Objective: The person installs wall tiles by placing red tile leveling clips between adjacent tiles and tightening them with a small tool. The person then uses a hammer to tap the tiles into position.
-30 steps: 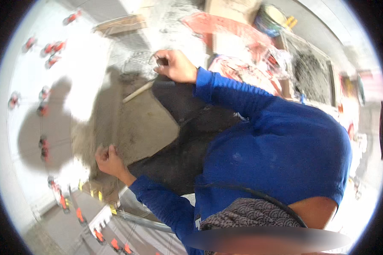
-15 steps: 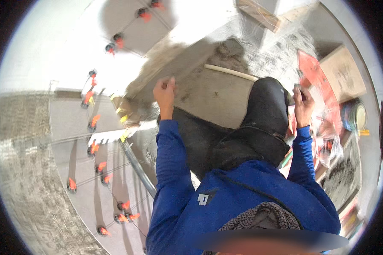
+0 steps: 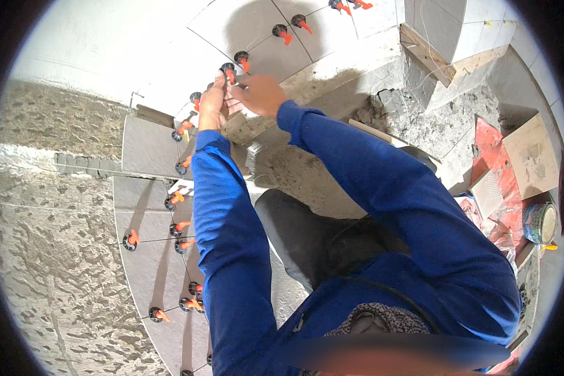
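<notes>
L hand pointing fwd, R hand angled beside it, nr red-blk clip; grips: can't tell.

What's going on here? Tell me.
A person in a blue sweatshirt has the left hand and right hand close together right by a black-and-red tile leveler on grey tiles; whether either grips something can't be made out. Other levelers sit on the tiles. Off to the right, a round tub stands beside a red sheet.
</notes>
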The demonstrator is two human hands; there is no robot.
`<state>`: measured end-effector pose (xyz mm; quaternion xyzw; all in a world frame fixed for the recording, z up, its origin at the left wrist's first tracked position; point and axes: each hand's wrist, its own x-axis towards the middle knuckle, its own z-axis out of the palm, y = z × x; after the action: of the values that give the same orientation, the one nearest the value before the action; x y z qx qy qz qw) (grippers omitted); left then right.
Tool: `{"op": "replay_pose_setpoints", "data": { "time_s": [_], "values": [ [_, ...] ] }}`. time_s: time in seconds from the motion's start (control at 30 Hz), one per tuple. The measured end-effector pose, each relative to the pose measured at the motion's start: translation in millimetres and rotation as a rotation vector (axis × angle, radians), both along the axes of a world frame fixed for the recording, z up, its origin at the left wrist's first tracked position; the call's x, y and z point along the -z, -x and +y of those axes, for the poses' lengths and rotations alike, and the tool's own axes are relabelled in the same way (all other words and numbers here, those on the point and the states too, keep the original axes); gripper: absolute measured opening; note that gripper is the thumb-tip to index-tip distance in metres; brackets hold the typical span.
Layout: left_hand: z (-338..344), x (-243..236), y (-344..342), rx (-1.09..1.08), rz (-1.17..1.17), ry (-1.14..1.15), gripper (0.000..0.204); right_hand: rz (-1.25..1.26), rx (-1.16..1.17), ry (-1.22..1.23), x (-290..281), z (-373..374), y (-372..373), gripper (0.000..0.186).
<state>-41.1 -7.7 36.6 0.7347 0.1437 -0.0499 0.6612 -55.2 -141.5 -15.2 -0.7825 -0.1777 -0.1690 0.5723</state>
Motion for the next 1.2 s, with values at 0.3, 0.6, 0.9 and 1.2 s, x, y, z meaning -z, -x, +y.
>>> {"op": "replay_pose_setpoints", "data": {
  "time_s": [0.3, 0.6, 0.9, 1.2],
  "values": [
    [-4.1, -21.1, -28.2, 0.045, 0.113, -0.244, 0.030, 0.115, 0.109, -0.083, 2.6, 30.1, -16.3, 0.033],
    [-14.8, -22.4, -32.5, -0.140, 0.008, -0.298, 0.021, 0.125, 0.151, -0.056, -3.2, 32.7, -13.4, 0.023],
    [-21.2, -23.1, -37.9, -0.215, -0.073, -0.616, 0.026, 0.123, 0.174, -0.108, 0.6, 37.9, -15.0, 0.024],
    [-27.3, -28.9, -35.0, -0.204, -0.127, -1.131, 0.044, 0.035, 0.169, -0.062, 5.1, 36.4, -15.6, 0.021]
  ]
}}
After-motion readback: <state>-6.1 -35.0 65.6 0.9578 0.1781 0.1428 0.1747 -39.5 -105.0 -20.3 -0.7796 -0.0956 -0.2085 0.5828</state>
